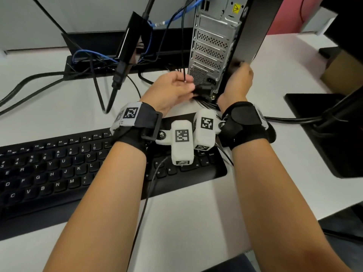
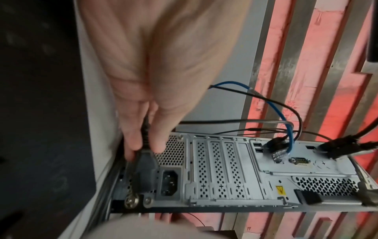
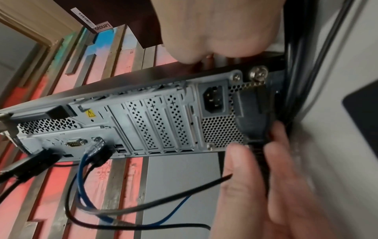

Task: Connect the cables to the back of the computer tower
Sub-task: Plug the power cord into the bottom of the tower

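The computer tower [image 1: 214, 42] stands on the white desk with its grey back panel toward me. My left hand [image 1: 188, 84] pinches a black power plug [image 1: 203, 90] by its ribbed neck. In the left wrist view the power plug [image 2: 143, 171] sits just beside the empty power socket [image 2: 169, 182], not inside it. My right hand [image 1: 238, 79] grips the tower's black side panel at its lower rear edge. The right wrist view shows the socket [image 3: 214, 100] bare and the plug [image 3: 251, 116] next to it. A blue network cable [image 2: 286, 129] and black connectors are plugged in higher up.
A black keyboard [image 1: 49, 169] lies under my forearms. A monitor base [image 1: 324, 124] with cables sits to the right. Behind the tower's left side, a black cable tray [image 1: 98, 61] holds tangled blue and black leads. A thin black cable [image 1: 183, 46] hangs down past my left fingers.
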The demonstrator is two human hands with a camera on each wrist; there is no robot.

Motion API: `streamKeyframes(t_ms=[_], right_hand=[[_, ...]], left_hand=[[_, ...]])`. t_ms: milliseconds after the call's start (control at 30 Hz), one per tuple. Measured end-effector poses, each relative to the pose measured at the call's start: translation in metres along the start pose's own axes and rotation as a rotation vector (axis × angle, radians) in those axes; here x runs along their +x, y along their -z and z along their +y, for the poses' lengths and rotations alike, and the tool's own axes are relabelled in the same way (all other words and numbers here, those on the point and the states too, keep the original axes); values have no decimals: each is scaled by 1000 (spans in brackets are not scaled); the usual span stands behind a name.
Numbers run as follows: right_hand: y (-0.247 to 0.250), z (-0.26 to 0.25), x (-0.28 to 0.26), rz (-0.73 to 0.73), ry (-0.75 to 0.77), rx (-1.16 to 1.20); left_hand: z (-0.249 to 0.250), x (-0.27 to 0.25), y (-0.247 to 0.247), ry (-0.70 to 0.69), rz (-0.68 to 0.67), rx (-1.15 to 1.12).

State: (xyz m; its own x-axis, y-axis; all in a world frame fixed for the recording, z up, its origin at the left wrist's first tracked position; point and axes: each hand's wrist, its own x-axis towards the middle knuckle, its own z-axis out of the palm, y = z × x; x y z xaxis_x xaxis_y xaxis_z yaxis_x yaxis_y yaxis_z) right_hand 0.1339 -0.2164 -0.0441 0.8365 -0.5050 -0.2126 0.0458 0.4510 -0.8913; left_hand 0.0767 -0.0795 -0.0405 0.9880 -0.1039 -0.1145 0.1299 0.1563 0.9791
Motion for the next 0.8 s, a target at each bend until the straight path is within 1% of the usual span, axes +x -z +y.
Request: streamKeyframes(t_ms=[67,200,267,367,533,600,700,800], right_hand=[[0,0,4,15,3,-5],[0,2,6,23,3,-11],[0,2,6,24,4,-14],[1,3,8,22,4,-11],[4,3,11,-3,-14,-29],[5,2,12,-8,-18,-30],[4,3,13,-12,-14,-16],[4,5,13,-2,-5,-26]], left_hand=[[-2,2,2,21,-3,23],[-2,2,5,7,6,-66],[0,-1,4,-14,7,-68],[3,0,2,-74,23,-146],[0,-1,3,-67,98,-26],[0,-1,2,-69,125,-36],[0,-1,2,-66,115,-73],[0,-2,1,-52,84,-47]])
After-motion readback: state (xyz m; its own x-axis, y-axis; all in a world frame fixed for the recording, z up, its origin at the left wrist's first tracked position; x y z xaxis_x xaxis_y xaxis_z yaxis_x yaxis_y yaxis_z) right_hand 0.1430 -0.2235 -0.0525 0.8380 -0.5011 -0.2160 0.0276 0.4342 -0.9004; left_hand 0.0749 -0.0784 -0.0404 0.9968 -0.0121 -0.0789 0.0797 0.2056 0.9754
